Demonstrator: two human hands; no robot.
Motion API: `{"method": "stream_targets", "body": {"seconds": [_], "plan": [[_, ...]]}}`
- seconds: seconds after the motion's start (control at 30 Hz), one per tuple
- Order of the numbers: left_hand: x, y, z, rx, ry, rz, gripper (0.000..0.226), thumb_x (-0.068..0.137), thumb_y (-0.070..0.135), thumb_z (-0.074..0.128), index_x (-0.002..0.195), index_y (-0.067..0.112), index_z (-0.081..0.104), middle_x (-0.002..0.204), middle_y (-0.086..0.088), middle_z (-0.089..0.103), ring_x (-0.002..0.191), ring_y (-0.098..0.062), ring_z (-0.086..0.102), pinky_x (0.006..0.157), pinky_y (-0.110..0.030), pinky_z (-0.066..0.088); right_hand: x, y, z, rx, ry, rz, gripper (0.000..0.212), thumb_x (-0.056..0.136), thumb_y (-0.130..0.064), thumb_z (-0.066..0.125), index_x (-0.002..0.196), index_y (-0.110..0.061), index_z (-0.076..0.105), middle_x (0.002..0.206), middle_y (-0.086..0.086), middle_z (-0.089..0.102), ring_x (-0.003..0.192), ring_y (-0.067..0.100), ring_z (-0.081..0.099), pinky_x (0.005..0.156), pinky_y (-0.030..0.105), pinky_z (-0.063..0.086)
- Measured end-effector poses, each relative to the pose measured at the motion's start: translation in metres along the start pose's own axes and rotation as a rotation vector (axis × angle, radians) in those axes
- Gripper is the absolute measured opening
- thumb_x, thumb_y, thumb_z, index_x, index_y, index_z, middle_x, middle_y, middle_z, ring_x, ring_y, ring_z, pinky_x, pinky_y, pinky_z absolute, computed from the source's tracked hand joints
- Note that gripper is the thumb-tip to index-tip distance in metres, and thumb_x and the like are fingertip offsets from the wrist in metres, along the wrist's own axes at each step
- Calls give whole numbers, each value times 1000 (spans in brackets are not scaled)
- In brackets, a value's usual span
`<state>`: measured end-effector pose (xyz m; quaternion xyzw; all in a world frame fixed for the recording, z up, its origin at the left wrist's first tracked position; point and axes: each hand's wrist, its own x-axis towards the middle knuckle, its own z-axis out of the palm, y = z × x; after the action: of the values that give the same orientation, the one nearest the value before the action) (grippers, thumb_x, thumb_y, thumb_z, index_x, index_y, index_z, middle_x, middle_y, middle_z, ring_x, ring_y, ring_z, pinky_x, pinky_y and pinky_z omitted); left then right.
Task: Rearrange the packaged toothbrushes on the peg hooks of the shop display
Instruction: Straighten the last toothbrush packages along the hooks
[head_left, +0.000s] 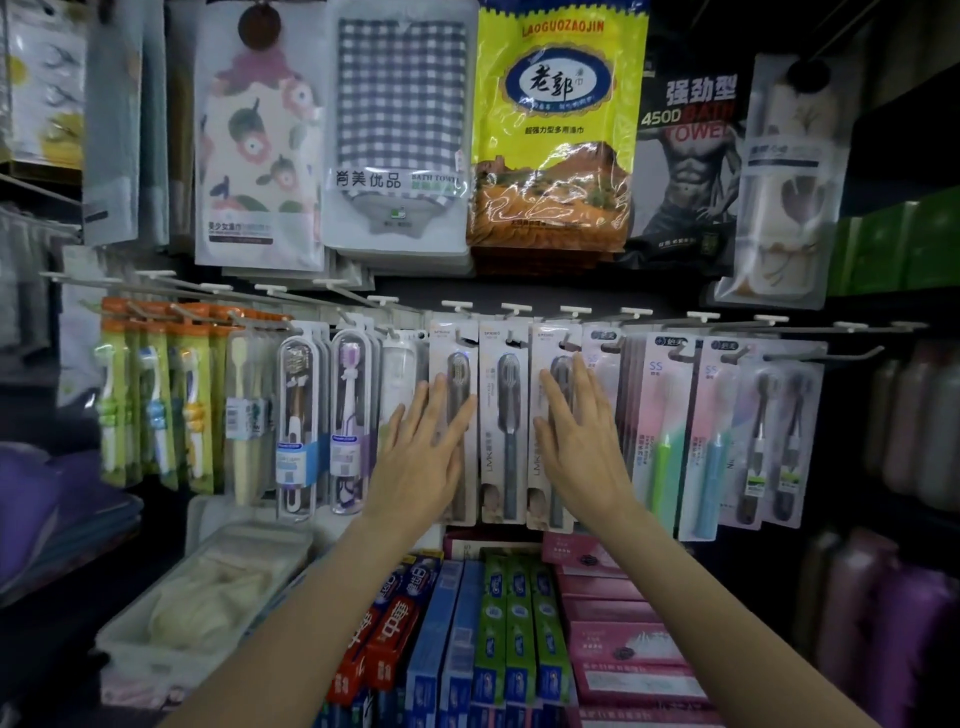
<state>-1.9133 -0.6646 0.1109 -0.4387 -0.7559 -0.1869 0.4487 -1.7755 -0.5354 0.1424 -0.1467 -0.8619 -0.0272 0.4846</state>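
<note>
— Hands?
— Left hand and right hand both flat, fingers straight and spread, pointing to 12 o'clock — holding nothing, laid against the grey toothbrush packs.
— The packs?
— Hanging on peg hooks, long axis vertical, bristles up. Toothpaste boxes at 6 o'clock, towels at 12.

Bagged towels above; toothpaste boxes below
</note>
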Motion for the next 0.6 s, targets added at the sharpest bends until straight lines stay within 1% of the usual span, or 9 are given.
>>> {"method": "stream_targets", "body": {"seconds": [0.07,0.1,0.17,0.23,0.33,0.4,0.47,0.53,0.6], "plan": [[-21,-2,4,5,-3,38,58,88,25,28,146,22,23,151,-14,26,139,-29,23,114,-42,14,-18,-4,6,18,52,-33,48,97,-30,29,140,-10,36,152,17,17,139,33,20,112,42,21],[-29,-6,5,13,-10,52,59,87,24,29,146,22,23,150,-13,27,139,-29,23,114,-41,11,-25,-8,10,23,48,-70,46,96,-29,29,137,-9,39,149,19,23,136,35,27,109,45,27],[-40,-17,3,31,-17,39,59,87,24,29,146,20,22,150,-12,27,138,-29,25,112,-41,11,-33,-17,20,1,24,-178,43,95,-23,33,134,-7,43,144,20,30,131,34,33,105,45,35],[-42,-32,-3,26,-8,-18,57,89,24,28,145,18,24,150,-12,26,139,-27,22,112,-39,10,-30,-31,30,-25,20,-279,43,93,-18,37,134,-8,44,143,21,34,130,31,30,105,45,35],[-36,-54,-15,3,2,-116,54,92,28,26,144,17,25,151,-12,24,138,-23,15,111,-38,8,-16,-61,42,-48,16,-353,41,93,-19,39,134,-13,43,145,21,33,135,33,30,108,48,32],[-33,-68,-23,19,10,-162,56,90,28,26,145,18,25,152,-13,22,139,-24,14,111,-38,7,-4,-83,48,-94,15,-361,42,90,-21,47,132,-15,47,146,21,33,136,33,32,110,49,26],[-32,-81,-30,11,9,-200,59,89,31,22,146,20,21,153,-9,12,142,-24,8,114,-37,5,11,-100,54,-148,38,-364,45,86,-23,55,130,-14,51,144,22,37,134,35,35,108,48,21],[-30,-93,-34,2,-11,-209,61,87,34,18,146,23,13,154,-6,4,142,-27,3,113,-41,7,23,-111,61,-179,43,-340,49,82,-22,64,129,-14,53,142,22,40,133,36,37,107,49,20],[-26,-102,-40,-4,-40,-204,62,86,36,12,147,24,12,155,-7,4,142,-31,2,113,-44,11,35,-118,65,-221,56,-290,50,81,-23,66,129,-15,53,142,21,40,134,35,35,107,49,18]]}}
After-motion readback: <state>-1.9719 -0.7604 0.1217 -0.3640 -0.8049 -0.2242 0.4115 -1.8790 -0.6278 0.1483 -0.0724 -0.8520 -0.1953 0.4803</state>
